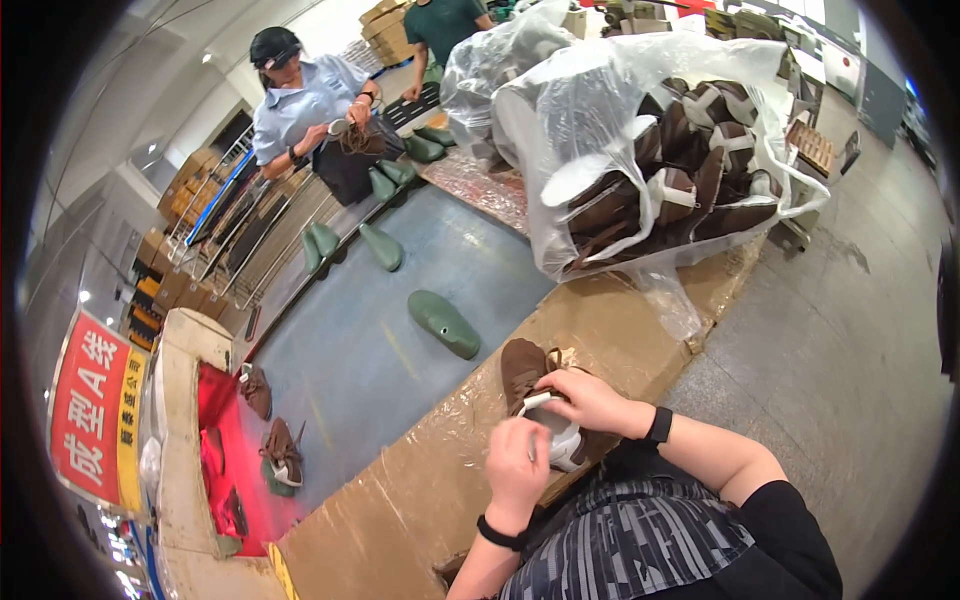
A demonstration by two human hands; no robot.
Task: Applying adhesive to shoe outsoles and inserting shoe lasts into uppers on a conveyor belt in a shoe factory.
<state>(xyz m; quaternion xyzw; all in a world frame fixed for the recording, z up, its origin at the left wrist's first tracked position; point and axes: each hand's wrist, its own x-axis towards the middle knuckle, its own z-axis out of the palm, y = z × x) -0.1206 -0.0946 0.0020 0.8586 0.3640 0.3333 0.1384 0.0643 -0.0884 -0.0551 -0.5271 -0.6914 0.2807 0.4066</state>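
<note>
A brown lace-up shoe with a pale lining rests on the wrapped bench edge right in front of me, its toe pointing away. My right hand is closed on the shoe at its opening, fingers by the white tongue edge. On the near left side of the opening, my left hand has its fingers curled together. Whatever those fingers hold is small, slightly blurred and cannot be made out. Part of the shoe's heel and side is hidden by my hands.
A blue-grey conveyor belt carries green shoe lasts. At its left end, brown shoes sit by a red-lit machine opening. A large clear bag of brown shoe uppers stands at right. Across the belt, a person handles a brown upper.
</note>
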